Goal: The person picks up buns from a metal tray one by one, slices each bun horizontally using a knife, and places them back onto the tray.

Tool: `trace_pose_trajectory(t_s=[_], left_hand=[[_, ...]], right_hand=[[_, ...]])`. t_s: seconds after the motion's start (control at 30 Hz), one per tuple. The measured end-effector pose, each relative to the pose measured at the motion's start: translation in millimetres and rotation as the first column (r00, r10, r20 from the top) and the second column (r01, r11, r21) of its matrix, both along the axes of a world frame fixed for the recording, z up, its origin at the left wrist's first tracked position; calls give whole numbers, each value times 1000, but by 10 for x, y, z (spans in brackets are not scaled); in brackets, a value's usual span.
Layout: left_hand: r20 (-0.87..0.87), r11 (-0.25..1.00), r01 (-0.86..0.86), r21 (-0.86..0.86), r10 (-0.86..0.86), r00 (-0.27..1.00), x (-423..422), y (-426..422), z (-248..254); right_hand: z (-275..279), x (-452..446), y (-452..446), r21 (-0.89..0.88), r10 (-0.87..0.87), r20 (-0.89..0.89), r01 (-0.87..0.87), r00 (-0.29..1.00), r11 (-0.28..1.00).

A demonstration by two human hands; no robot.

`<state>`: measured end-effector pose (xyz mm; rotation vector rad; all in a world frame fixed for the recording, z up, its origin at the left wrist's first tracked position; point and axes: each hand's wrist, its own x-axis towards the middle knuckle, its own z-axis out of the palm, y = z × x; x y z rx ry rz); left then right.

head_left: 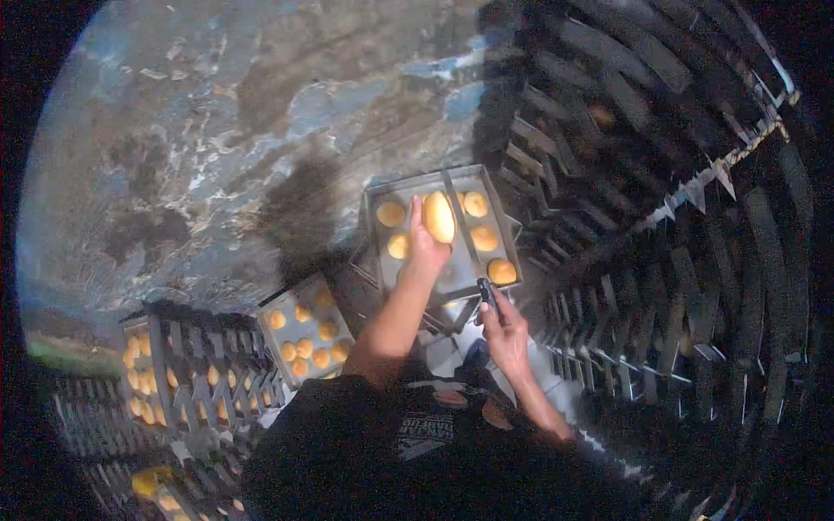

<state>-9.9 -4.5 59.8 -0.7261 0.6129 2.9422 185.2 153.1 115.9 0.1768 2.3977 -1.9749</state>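
My left hand [426,247] is closed round a pale golden bread bun [440,217], held above a metal baking tray [452,276]. Several round buns lie in the tray, among them a bun [390,214] at the far left corner and a darker bun [502,271] at the near right. A dark strip [462,213] runs across the tray, dividing its view. At the tray's near right edge, my right hand [506,335] grips a short, dark, narrow object [486,295]; its kind cannot be made out.
A second tray of buns [306,334] sits lower left. Beyond it stands a rack with more bun trays [200,373]. Dark slatted racks [643,330] line the right side. A stained, peeling wall [217,156] rises ahead and to the left.
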Motion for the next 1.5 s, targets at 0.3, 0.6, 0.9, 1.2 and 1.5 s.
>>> trace_pose_trajectory(t_s=[0.3, 0.6, 0.9, 1.2, 1.5], left_hand=[[-197, 999, 37, 19, -33, 980, -56, -164, 328], [-190, 994, 106, -8, -105, 976, -19, 60, 230], [-429, 927, 325, 188, -220, 876, 5, -67, 324], [-545, 853, 366, 372, -119, 830, -99, 6, 390], [-497, 927, 354, 123, -251, 831, -129, 68, 385]], right_hand=[[87, 55, -186, 44, -3, -58, 6, 998, 999], [349, -182, -223, 179, -44, -134, 68, 990, 982], [298, 100, -246, 364, 11, -362, 131, 932, 922], [499, 216, -212, 419, 59, -349, 99, 935, 902], [656, 52, -185, 350, 20, -297, 89, 955, 933]])
